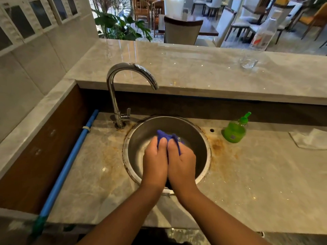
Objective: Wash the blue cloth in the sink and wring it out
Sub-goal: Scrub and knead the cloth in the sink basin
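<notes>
Two hands, the left hand (155, 161) and the right hand (182, 163), meet side by side over a round steel sink (187, 127). Both are closed round one blue cloth (163, 135). The cloth is bunched between them, held above the sink's basin, with a crumpled end showing past the thumbs on the sink's far side. The fingers curl underneath, mostly out of sight.

One chrome gooseneck tap (113, 96) rises from the worktop (265, 183) behind and to the left of the sink, its spout arching toward the basin. One green pump bottle of soap (233, 133) stands just right of the sink, and rust-coloured stains mark the stone around the sink's rim. Further right of the sink lies one crumpled white cloth or paper (311, 139); which it is cannot be told. Left of the sink, one blue pipe (70, 161) runs along the worktop's edge.

Behind the sink, a raised stone ledge (177, 64) carries one clear drinking glass (247, 61) and one clear bottle (261, 36), both to the sink's far right.
</notes>
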### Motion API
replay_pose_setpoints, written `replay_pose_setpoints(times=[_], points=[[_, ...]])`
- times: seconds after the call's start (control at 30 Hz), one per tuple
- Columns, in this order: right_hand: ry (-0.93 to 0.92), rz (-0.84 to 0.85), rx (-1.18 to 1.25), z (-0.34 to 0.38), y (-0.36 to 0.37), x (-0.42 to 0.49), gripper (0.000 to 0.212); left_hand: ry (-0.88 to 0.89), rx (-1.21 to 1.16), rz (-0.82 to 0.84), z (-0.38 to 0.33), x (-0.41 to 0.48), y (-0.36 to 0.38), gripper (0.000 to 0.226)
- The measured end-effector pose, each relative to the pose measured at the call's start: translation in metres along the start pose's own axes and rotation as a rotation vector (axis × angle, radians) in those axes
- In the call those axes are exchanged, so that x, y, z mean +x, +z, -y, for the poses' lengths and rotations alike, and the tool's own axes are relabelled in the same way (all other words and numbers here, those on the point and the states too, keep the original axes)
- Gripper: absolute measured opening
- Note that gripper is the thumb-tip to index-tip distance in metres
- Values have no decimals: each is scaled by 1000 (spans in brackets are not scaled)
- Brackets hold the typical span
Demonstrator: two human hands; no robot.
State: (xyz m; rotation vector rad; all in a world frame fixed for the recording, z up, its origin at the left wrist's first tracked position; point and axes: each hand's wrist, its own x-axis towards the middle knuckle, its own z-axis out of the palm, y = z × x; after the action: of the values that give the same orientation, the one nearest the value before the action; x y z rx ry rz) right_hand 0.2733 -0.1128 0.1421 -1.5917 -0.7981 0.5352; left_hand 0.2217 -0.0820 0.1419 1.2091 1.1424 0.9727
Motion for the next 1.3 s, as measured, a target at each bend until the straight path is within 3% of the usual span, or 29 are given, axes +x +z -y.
replay_pose_setpoints(times=[0.13, 0.2, 0.3, 0.43, 0.53, 0.6, 0.67, 0.8, 0.87, 0.97, 1.07, 1.23, 1.3], points=[[138, -36, 75, -9, -11, 15, 41, -1, -46, 91, 4, -17, 8, 22], [12, 30, 10, -7, -12, -1, 40, -56, -50, 32, 7, -1, 9, 25], [-114, 104, -96, -8, -18, 1, 39, -204, -254, 54, 6, -8, 18, 25], [108, -45, 20, -21, -38, 34, 43, -34, -88, 50, 4, -40, 40, 23], [32, 88, 96, -17, -52, 7, 36, -4, -24, -75, 2, -20, 49, 28], [-79, 196, 101, -11, -60, -5, 31, -106, -126, -86, 4, -15, 53, 34], [-108, 186, 32, -16, -65, 8, 30, -199, -230, -57, 6, -30, 60, 32], [122, 133, 117, -34, -72, 36, 37, 13, -83, -2, 3, -62, 70, 21], [175, 195, 210, -37, -77, 24, 34, 86, -12, -71, -1, -53, 68, 23], [-47, 335, 136, -27, -81, -6, 30, -27, -31, -175, 3, -29, 56, 29], [-211, 275, -24, -27, -68, 9, 32, -266, -341, -63, 16, -26, 56, 26], [3, 106, 6, -35, -34, 43, 43, -31, -146, -55, 19, -26, 44, 30], [-24, 110, -23, -31, -25, 30, 40, 16, -96, -104, 9, -5, 27, 30]])
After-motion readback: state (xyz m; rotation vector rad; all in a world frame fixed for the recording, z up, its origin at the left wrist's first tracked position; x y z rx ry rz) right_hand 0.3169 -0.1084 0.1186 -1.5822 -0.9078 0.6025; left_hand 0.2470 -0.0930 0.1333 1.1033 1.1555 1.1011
